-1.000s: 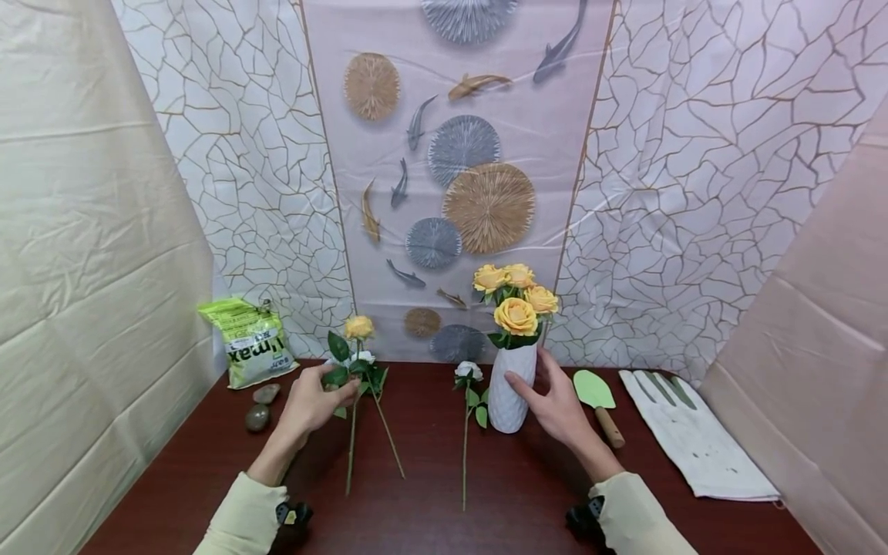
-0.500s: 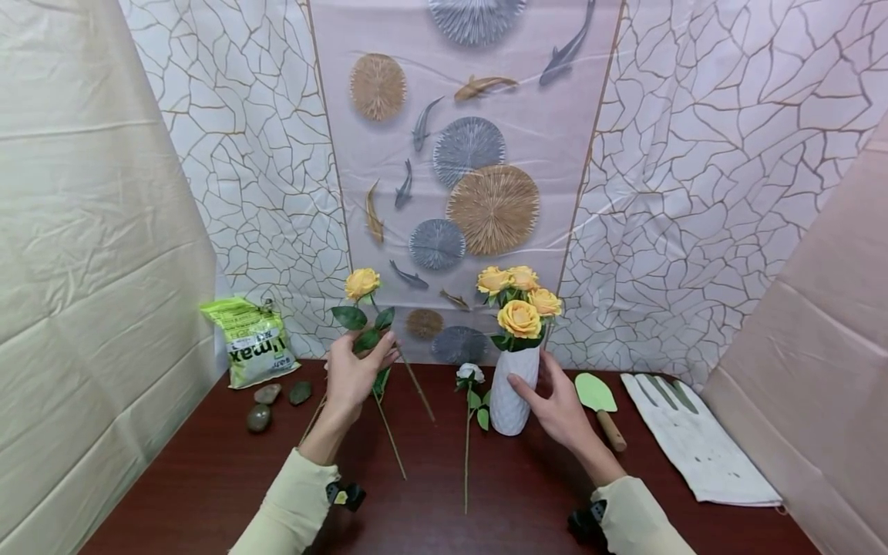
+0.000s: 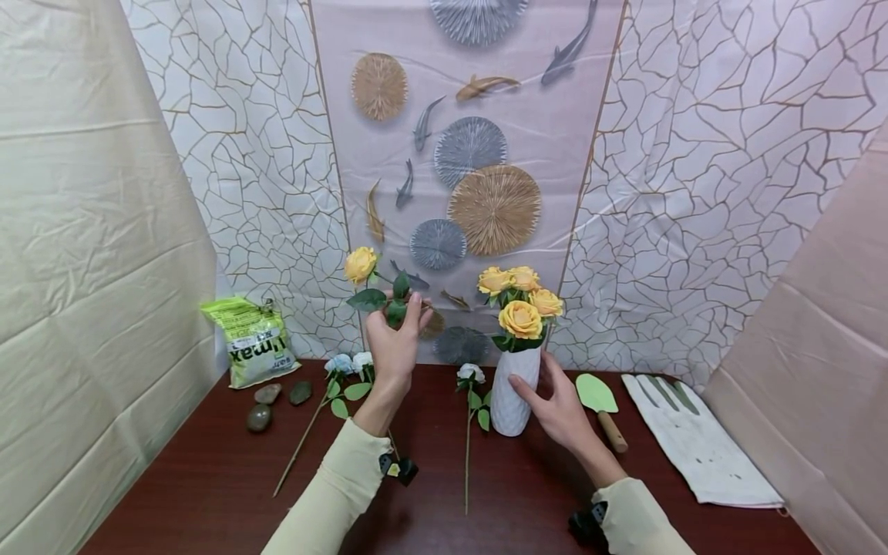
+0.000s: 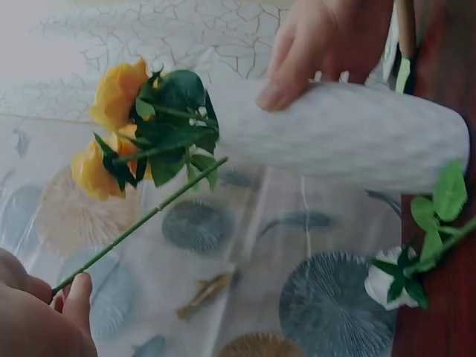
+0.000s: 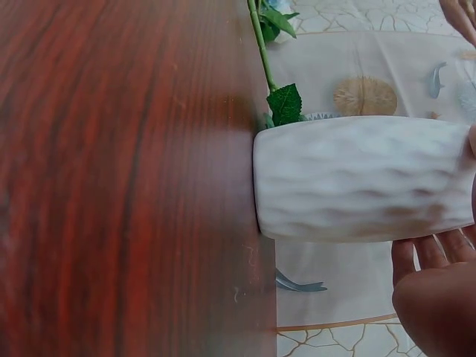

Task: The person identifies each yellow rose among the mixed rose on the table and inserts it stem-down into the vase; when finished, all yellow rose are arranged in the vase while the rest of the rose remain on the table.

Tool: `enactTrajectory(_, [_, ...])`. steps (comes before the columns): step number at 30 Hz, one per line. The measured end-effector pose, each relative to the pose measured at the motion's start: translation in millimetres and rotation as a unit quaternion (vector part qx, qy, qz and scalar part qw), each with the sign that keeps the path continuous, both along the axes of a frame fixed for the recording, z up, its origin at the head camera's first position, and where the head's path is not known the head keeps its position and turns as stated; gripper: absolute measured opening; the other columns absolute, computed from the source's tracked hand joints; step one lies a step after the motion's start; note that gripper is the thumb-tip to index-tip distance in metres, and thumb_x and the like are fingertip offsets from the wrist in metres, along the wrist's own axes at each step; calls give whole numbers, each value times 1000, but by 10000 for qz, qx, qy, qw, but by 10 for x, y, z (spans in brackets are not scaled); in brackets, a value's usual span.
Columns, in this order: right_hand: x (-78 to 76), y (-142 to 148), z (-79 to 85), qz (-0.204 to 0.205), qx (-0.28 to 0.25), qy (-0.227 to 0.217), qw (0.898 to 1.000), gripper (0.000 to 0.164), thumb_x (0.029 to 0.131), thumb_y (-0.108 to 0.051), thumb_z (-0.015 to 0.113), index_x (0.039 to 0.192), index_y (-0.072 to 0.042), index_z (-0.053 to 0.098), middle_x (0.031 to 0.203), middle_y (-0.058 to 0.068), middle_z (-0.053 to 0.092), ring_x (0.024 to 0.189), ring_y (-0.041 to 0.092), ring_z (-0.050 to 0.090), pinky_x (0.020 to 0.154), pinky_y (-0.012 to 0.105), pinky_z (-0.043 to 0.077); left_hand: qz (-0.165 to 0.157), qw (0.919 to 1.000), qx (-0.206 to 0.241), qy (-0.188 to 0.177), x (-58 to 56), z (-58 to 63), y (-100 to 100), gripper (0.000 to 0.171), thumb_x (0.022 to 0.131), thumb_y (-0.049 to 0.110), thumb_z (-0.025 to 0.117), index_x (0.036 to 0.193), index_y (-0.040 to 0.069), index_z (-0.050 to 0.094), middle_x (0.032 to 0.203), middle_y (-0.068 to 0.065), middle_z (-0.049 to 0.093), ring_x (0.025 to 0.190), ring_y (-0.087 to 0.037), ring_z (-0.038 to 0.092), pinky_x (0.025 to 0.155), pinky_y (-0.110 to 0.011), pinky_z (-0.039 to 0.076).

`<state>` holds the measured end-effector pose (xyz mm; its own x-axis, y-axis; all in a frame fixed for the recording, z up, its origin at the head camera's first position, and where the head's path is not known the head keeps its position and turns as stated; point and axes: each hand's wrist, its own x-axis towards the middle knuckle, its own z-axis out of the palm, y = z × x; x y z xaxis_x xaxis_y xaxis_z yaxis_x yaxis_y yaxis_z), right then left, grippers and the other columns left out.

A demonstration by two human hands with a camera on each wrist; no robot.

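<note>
My left hand (image 3: 392,347) pinches a yellow rose (image 3: 361,265) by its stem, held up above the table left of the vase. In the left wrist view the bare stem (image 4: 141,223) slants from the fingers toward the mouth of the white textured vase (image 4: 349,137). That vase (image 3: 515,393) stands upright, with several yellow roses (image 3: 520,319) in it. My right hand (image 3: 558,405) grips the vase from the right, thumb on its front. The right wrist view shows the vase's base on the table and my right hand's fingers (image 5: 439,249) against its side.
A white rose (image 3: 470,373) lies just left of the vase. Behind my left arm lie a blue rose (image 3: 340,364) and another white rose (image 3: 361,360). Stones (image 3: 259,418) and a green bag (image 3: 253,347) are far left; a trowel (image 3: 600,401) and white gloves (image 3: 708,447) lie right.
My left hand has lifted the yellow rose off the table and moved it up and right, toward the vase. The right hand stays on the vase.
</note>
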<state>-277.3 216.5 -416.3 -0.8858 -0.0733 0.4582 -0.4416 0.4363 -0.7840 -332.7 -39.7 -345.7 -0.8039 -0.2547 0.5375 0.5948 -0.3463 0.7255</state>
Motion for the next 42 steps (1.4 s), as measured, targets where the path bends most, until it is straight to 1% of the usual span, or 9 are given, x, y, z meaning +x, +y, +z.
enactTrajectory(3, [1,-3,4,3,-7,10,10000,72,97,-32,68,157,-17,32,150,4,50,136,21,52,106,42,49,-31,10000,36,39,0,53,73,28,98,18,66,119,1,59,111,-30,67,104,-32,72,90,-36,60])
enactTrajectory(7, [5,-2,3,26,-18,0,10000,72,97,-33,68,157,-17,31,151,4,49,137,20,50,107,43,48,-101,9999,-53,-10,5,91,143,31,98,20,66,121,1,59,111,-26,69,106,-37,71,90,-36,60])
enactTrajectory(15, [12,9,7,14,-56,-10,10000,72,97,-32,68,157,-17,31,152,5,48,139,23,49,108,48,45,-55,9981,-597,142,37,114,290,28,99,19,66,124,8,60,113,-22,68,106,-43,69,87,-35,61])
enactTrajectory(19, [12,13,11,-15,-38,-36,10000,72,97,-33,68,157,-17,31,152,6,47,139,24,49,109,48,45,1,9955,-921,215,47,96,396,28,99,19,66,123,7,61,111,-17,70,103,-38,72,86,-35,62])
enactTrajectory(23, [10,14,8,-30,-26,-22,10000,71,97,-32,68,156,-16,32,151,6,49,137,24,51,107,48,47,5,9938,-1096,168,63,36,501,26,97,18,68,120,6,62,108,-17,72,92,-33,75,82,-37,63])
enactTrajectory(27, [4,11,0,9,-41,18,10000,70,97,-31,68,156,-16,33,150,6,50,136,24,52,106,49,48,70,9905,-1376,16,107,-55,600,24,96,22,70,117,12,63,105,-13,74,86,-32,75,80,-39,63])
enactTrajectory(34, [-9,8,-12,57,-5,60,10000,68,97,-31,68,155,-18,34,148,4,51,135,22,53,104,45,50,686,9737,-2167,-176,180,-209,724,21,93,32,74,111,24,68,105,3,73,94,-10,71,77,-30,60])
enactTrajectory(38, [-11,16,-13,63,-18,69,10000,66,97,-31,68,154,-19,36,145,3,54,132,20,55,102,36,52,613,9687,-2404,-71,149,-304,766,23,91,32,76,113,26,69,108,4,73,95,-10,72,78,-30,61])
enactTrajectory(42, [-8,25,-23,82,-49,103,9999,66,97,-31,68,154,-20,37,143,3,55,130,19,57,99,30,53,624,9566,-2845,-77,97,-418,805,27,91,33,76,117,26,71,108,4,75,97,-9,72,80,-28,60])
